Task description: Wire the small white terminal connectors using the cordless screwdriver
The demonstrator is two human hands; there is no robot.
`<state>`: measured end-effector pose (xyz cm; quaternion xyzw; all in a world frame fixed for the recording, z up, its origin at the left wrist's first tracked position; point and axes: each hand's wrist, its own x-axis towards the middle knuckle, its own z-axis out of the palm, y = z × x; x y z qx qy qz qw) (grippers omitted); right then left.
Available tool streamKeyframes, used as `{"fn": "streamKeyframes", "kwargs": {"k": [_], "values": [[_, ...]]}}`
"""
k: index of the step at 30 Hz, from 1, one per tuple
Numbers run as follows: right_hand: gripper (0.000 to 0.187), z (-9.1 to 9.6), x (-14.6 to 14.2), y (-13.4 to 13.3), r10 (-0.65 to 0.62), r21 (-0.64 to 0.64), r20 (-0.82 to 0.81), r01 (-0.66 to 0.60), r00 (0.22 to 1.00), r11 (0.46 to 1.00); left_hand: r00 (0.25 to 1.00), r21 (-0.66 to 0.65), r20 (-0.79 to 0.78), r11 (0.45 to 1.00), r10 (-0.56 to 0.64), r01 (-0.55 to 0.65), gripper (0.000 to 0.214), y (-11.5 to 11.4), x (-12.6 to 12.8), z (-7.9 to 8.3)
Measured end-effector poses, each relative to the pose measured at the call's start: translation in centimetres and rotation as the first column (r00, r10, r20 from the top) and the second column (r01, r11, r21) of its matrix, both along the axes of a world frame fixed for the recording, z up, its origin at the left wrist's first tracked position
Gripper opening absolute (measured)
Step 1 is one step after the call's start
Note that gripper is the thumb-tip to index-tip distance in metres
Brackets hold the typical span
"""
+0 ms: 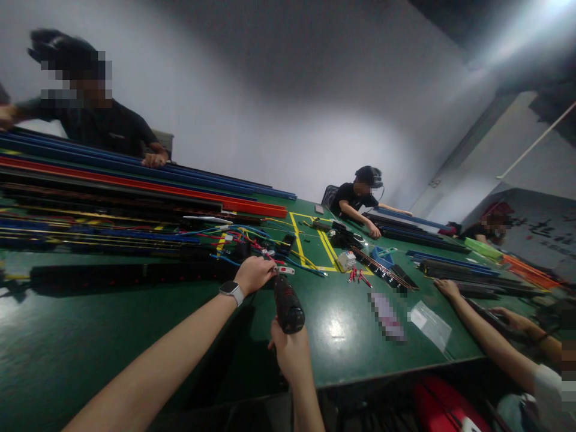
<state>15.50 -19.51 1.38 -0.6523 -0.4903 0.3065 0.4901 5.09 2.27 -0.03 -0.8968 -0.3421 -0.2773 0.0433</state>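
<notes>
My right hand (291, 351) is wrapped round the handle of a black power drill (288, 305), whose nose points away from me across the table. My left hand (254, 275), with a watch (231, 291) on its wrist, is closed at the drill's front end. What its fingers pinch there is hidden. Just beyond the drill's nose lies a small white and red piece (285, 270). Blue, red and yellow wires (252, 237) spread out past my left hand. To its left runs a long black rail (130, 279).
Long blue and orange profiles (252, 205) lie at the back left of the green table (333, 354). A white terminal block (347, 260), small red parts (359, 276) and a plastic bag (431, 326) lie to the right. Co-workers sit opposite; another person's hand (447, 288) rests at right.
</notes>
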Motion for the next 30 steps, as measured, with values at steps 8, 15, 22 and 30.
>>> {"fn": "streamKeyframes", "kwargs": {"k": [8, 15, 22, 30], "values": [[0.017, 0.18, 0.04, -0.11, 0.002, 0.0, 0.033, -0.002, 0.999, 1.0, 1.0, -0.007, 0.009, 1.0, 0.001, -0.001, 0.024, 0.06, 0.05, -0.05], [0.019, 0.52, -0.23, -0.05, -0.013, -0.004, -0.007, 0.013, 1.0, 1.0, 1.0, -0.015, 0.006, 1.0, -0.001, 0.001, 0.022, 0.0, 0.02, 0.03], [0.017, 0.64, -0.27, -0.09, -0.006, -0.003, 0.008, 0.006, 1.0, 1.0, 1.0, -0.016, 0.024, 1.0, -0.004, 0.005, 0.021, -0.13, 0.05, 0.16], [0.019, 0.07, -0.01, -0.03, -0.014, -0.019, 0.014, 0.014, 1.0, 1.0, 1.0, -0.007, 0.001, 1.0, -0.004, 0.004, 0.022, -0.18, -0.01, 0.25]]}}
